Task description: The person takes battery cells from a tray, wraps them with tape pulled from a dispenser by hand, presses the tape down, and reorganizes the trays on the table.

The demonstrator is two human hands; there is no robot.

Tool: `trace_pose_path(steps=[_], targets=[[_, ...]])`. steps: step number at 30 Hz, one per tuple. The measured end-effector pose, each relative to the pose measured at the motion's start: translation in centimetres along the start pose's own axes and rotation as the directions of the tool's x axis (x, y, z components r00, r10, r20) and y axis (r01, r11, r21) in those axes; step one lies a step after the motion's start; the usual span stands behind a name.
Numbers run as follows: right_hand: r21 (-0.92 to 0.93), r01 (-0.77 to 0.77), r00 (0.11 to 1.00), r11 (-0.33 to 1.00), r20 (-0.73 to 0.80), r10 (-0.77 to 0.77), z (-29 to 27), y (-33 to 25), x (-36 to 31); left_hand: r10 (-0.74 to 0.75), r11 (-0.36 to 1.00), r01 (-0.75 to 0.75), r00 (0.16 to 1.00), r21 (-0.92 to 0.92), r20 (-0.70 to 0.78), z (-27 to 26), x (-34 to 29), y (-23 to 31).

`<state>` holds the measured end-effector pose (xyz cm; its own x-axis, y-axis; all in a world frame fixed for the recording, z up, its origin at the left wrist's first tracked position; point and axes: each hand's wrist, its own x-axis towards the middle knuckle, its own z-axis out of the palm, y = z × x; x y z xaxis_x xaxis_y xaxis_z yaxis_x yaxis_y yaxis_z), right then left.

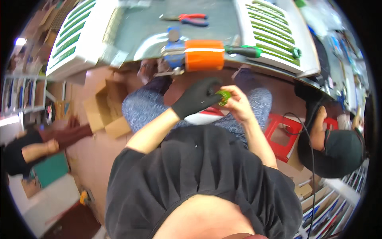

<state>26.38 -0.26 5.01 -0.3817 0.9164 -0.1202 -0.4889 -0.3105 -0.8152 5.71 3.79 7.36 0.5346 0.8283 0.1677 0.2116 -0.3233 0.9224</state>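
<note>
Over my lap, both hands meet at a small, shiny, rounded green piece (224,98) whose exact kind I cannot make out. My right hand (238,104), bare, pinches it between thumb and fingers. My left hand (199,96), in a black glove, has its fingers curled against the piece's left side. Just beyond the hands, a blue bench vise (174,55) sits at the bench edge beside an orange cylinder (204,55) with a pale stripe. To its right lies a screwdriver (246,51) with a green and black handle. Pliers (191,19) with red and blue handles rest farther back.
White trays with rows of green strips stand at the left (71,34) and right (274,32) of the bench. An open cardboard box (104,109) is on the floor at left. A red stool (280,137) and a black cable (312,167) are at right. Other people sit on both sides.
</note>
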Motion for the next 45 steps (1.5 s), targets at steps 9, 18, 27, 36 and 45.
trace_pose_path(steps=[9,18,27,36,45], targets=[[-0.204,0.020,0.994,0.979,0.114,0.004,1.2,-1.8,0.1,-0.116,0.985,0.145,0.957,-0.092,0.266,0.0,-0.4,-0.6],[-0.731,0.235,0.928,0.640,-0.026,-0.370,3.5,-0.7,-0.1,-0.063,0.979,0.060,0.998,0.194,0.007,0.4,-0.9,-1.7],[-0.414,0.128,0.971,0.901,-0.133,-0.199,2.5,-0.6,0.3,-0.290,0.679,0.397,0.918,-0.617,0.272,0.6,-0.8,-2.8],[-0.249,0.226,0.971,0.942,-0.020,-0.238,1.8,0.8,0.0,-0.421,0.523,0.484,0.862,-0.701,0.281,-0.1,-0.6,-0.6],[-0.671,0.347,0.912,0.655,0.079,-0.403,2.1,0.3,-0.5,-0.423,0.627,0.559,0.829,-0.543,0.365,-0.6,-1.3,-2.4]])
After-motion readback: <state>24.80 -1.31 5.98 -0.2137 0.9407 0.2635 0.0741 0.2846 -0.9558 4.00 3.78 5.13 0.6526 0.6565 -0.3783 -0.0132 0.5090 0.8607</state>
